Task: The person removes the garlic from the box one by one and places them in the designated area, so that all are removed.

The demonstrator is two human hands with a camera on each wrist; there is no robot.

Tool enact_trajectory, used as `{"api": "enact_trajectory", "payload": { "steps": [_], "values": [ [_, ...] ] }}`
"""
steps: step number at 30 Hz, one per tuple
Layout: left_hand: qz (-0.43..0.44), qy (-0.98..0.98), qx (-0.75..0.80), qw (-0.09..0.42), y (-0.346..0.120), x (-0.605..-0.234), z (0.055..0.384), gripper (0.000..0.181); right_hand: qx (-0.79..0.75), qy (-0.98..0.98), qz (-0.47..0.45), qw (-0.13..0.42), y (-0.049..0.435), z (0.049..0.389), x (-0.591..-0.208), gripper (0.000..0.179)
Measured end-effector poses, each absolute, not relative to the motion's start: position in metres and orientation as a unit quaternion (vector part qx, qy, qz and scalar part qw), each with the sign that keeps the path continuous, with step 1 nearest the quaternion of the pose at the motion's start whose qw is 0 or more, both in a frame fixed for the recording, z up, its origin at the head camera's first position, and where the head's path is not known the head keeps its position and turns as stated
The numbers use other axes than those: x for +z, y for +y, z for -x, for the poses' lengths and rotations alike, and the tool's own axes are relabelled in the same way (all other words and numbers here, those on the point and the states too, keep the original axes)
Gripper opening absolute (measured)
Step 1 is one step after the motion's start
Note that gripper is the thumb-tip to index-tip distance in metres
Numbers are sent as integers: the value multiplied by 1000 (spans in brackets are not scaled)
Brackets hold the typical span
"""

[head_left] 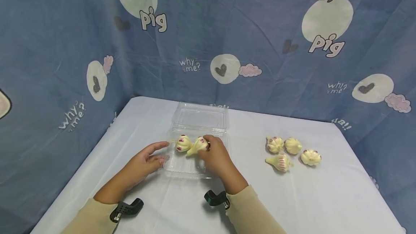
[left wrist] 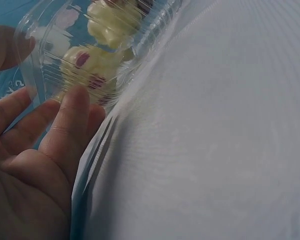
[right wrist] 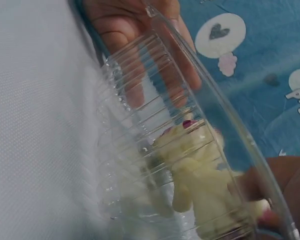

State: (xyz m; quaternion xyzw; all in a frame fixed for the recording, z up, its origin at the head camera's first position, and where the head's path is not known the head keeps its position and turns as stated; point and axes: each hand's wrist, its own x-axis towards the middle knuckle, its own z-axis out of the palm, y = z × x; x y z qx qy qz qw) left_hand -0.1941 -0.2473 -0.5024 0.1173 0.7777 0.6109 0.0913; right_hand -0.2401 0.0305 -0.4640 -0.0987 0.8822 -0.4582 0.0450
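Observation:
A clear plastic box [head_left: 182, 165] lies with its hinged lid [head_left: 199, 116] swung back on the white-covered table. Inside its back half are two pale garlic bulbs with purple marks, side by side. My right hand [head_left: 217, 156] reaches over the right wall and pinches the right garlic bulb [head_left: 196, 145], whose stem points toward the lower left. Beside it sits the left garlic bulb [head_left: 183, 143]. At the box's left wall my left hand [head_left: 143, 163] touches the plastic with extended fingers, thumb and fingertips spread along the side. Ribbed plastic partly blurs the bulbs in both wrist views.
Right of the box, several more garlic bulbs lie in a loose group: one at the upper left [head_left: 274, 144], one beside it [head_left: 293, 145], one with a long stem [head_left: 280, 162] and one farther right [head_left: 311, 157]. A blue printed curtain [head_left: 195, 39] hangs behind the table.

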Motion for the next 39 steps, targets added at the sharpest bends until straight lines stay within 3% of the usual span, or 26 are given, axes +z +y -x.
{"api": "enact_trajectory", "payload": {
  "steps": [39],
  "values": [
    [-117,779,611,81,-245,-504,193,61,-556,823,113,34,38,234,-443,52]
  ]
}}
